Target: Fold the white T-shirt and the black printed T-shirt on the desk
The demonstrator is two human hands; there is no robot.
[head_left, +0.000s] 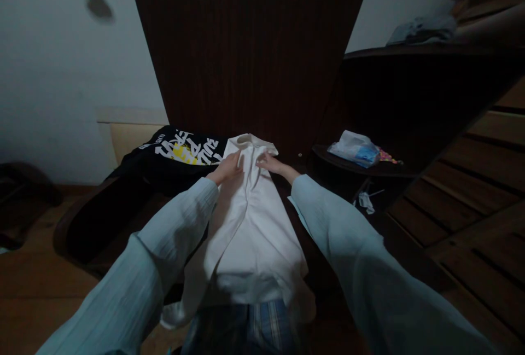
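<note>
A white collared shirt (256, 234) is laid out lengthwise before me, its collar at the far end and its lower edge hanging over near my lap. Just below the collar, my left hand (228, 168) grips the fabric on the left of the front. Opposite it, my right hand (271, 163) pinches the cloth on the right side. Creases run down the shirt between the two hands. One sleeve droops at the lower left. Beside the collar on the left lies a black garment (180, 150) with white and yellow lettering.
A dark wooden panel (254, 54) rises directly behind the shirt. To the right, a curved dark shelf (340, 161) bears a clear-and-blue plastic packet (356, 150). Folded cloth (424, 29) rests on the upper shelf. Wooden slats (471, 174) stand at far right.
</note>
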